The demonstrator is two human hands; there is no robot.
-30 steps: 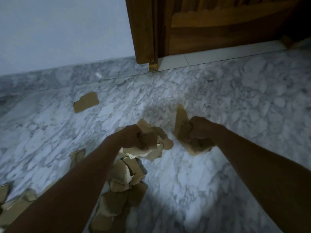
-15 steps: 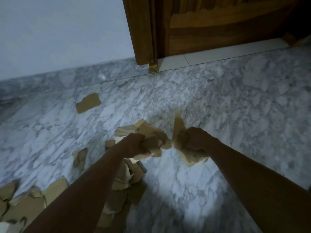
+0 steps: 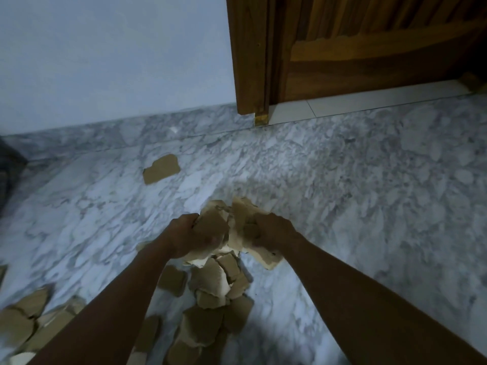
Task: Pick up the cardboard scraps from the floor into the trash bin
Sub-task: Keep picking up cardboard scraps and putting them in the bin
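- While both hands clamp it from either side, the bunch of torn brown cardboard scraps point(image 3: 232, 219) sits between them at frame centre, above the floor. Whether its lowest pieces touch the pile underneath cannot be told.
- Left hand point(image 3: 187, 238) grips the bunch's left side, fingers curled over the far edge, thumb pressed on the near face.
- Right hand point(image 3: 274, 230) grips the right side, fingers curled in among the pieces. A pale ragged cardboard piece point(image 3: 266, 256) sticks out below the wrist.
- Loose pile of flat brown cardboard pieces point(image 3: 213, 283) lies on the floor just below the hands, between the two forearms, and trails toward the bottom edge.
- Second cluster of brown cardboard pieces point(image 3: 23, 322) lies at lower left, partly hidden by the left forearm, and is blurred.
- Single flat brown cardboard scrap with a notched edge point(image 3: 161, 172) lies up-left of the hands, well apart from them, near the skirting.
- White-and-grey veined marble floor point(image 3: 369, 193) runs under everything, with a matching marble skirting strip point(image 3: 118, 135) along the wall base.
- Plain white wall point(image 3: 105, 61) fills the upper left.
- Brown wooden door point(image 3: 369, 54) is at upper right, with its wooden frame post point(image 3: 249, 54) on its left and a pale tile threshold strip point(image 3: 355, 101) beneath it.
- Dark object point(image 3: 8, 175) at the left edge is cropped and cannot be identified.
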